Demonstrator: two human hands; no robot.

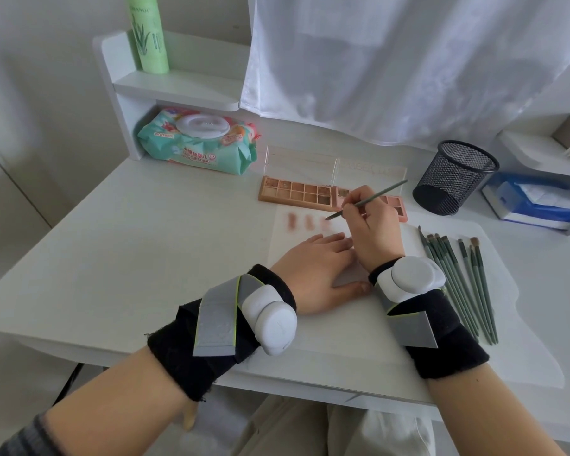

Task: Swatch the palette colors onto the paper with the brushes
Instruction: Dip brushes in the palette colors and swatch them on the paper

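The tall pale green bottle on the white shelf carries an aloe leaf drawing and a brand word near its top too small to read; the mint-green wet-wipe pack with a white flip lid below it bears pink print that cannot be made out. Two peach-pink eyeshadow palettes with clear lids raised lie side by side at the back of the white worktop, and the right one is partly hidden behind the right hand. A black mesh pen cup stands to their right, beside a blue tissue box. A row of green-handled spare brushes lies at the right edge of the white sheet of paper. Three pinkish swatches sit in a row near the paper's top edge. The right hand's fingers pinch a thin green-handled brush, its tip touching the paper at the third swatch. The left hand lies flat on the paper, fingers straight, holding nothing. Both wrists wear black bands with grey straps and white sensor pods.
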